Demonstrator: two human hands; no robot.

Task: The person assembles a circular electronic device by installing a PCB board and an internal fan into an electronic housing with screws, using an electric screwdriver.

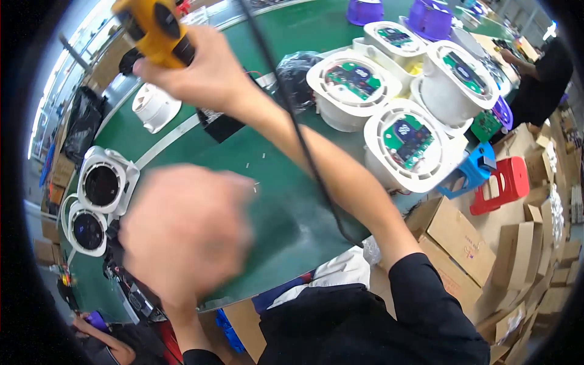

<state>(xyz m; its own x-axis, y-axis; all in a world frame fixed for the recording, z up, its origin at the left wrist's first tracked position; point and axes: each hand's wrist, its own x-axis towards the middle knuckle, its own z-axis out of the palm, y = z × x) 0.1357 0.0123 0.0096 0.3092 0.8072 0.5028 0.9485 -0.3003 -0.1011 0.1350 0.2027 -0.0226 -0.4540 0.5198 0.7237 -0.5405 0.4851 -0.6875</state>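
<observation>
Raised at the upper left, my right hand (204, 73) is closed around a yellow-and-black power tool (149, 30), whose far end runs out of the picture. My left hand (188, 228) is smeared by motion above the green workbench (298, 213), and its fingers cannot be made out. Beneath the right wrist lies a black box-shaped part (222, 125). Left of it sits a white plastic housing (155, 108). Two white units with round dark faces (100, 185) stand beside the left hand. A black cable (298, 131) hangs across my right forearm.
Several white housings with exposed green circuit boards (404, 143) crowd the right end of the bench, near purple housings (429, 18). Blue (468, 170) and red stools (502, 185) and cardboard boxes (456, 243) stand right. Other people work at far right (538, 79) and lower left (109, 344).
</observation>
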